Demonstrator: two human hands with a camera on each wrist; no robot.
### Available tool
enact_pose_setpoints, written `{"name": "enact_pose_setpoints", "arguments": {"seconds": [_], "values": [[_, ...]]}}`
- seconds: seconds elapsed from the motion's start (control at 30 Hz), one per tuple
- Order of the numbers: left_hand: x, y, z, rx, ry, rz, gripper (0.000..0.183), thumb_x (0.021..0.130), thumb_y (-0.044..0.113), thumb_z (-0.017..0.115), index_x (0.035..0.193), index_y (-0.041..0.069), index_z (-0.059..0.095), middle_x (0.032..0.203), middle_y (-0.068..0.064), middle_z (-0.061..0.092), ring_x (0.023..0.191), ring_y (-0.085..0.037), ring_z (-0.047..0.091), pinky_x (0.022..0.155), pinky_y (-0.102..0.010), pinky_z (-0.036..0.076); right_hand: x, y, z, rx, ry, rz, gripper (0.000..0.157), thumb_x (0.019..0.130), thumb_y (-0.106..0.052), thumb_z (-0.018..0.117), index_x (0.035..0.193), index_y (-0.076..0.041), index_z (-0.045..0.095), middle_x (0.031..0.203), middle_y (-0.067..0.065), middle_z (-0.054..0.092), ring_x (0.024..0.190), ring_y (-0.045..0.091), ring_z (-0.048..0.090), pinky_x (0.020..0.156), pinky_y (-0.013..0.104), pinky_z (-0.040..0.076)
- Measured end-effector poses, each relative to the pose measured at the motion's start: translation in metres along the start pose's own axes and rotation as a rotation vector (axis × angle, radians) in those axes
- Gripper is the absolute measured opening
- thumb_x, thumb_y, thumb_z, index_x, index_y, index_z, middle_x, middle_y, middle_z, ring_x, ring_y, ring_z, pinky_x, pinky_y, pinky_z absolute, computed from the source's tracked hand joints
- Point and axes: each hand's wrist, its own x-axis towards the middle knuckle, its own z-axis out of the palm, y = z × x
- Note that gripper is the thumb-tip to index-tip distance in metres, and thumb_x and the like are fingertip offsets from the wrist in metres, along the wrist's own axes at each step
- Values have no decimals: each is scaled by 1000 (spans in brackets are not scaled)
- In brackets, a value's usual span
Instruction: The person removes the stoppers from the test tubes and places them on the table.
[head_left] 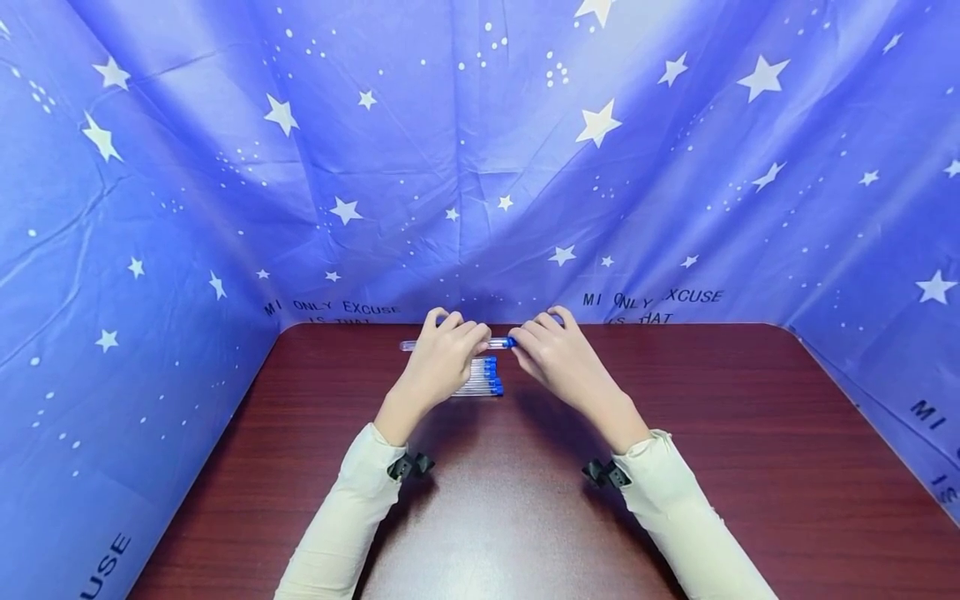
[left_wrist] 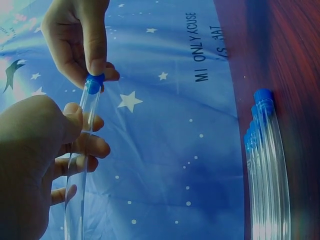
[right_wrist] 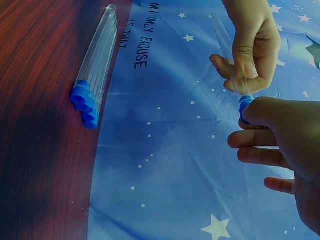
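Note:
My left hand (head_left: 442,360) grips a clear test tube (left_wrist: 76,175) around its body, thumb on one side and fingers curled behind it. At the tube's end sits a blue stopper (left_wrist: 94,84), which my right hand (head_left: 557,357) pinches between thumb and forefinger. In the head view the tube lies level above the table, its rounded bottom to the left and the stopper to the right. Below the hands a row of several clear test tubes (right_wrist: 97,55) with blue stoppers lies side by side on the table, partly hidden by my left hand in the head view.
The dark red wooden table (head_left: 480,500) reaches back to a blue curtain (head_left: 480,167) printed with white stars and lettering, which also hangs along both sides. Small black devices (head_left: 411,467) are strapped at both wrists over the pale sleeves (head_left: 341,517).

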Motion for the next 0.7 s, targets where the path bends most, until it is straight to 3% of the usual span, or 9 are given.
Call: {"name": "enact_pose_setpoints", "arguments": {"seconds": [0.27,0.5,0.7], "values": [[-1,-1,3,-8,31,7,14,103,22,57,98,15,67,82,3,68,81,-21,59,96,-47,45,-1,-3,1,-32,-43,29,16,88,-15,75,98,-4,70,86,7,70,84,28,64,89,47,47],[0,-2,3,-16,91,28,7,94,22,71,96,15,69,81,4,68,80,-20,59,94,-47,46,-2,-2,1,-6,-42,24,14,89,-14,72,97,-4,69,84,8,69,82,28,62,88,49,47],[2,-3,1,-13,101,35,10,92,23,73,97,15,69,83,4,68,81,-19,60,94,-46,47,-3,0,1,30,-64,34,13,89,-13,71,97,-3,69,84,8,69,83,28,62,87,49,47]]}}
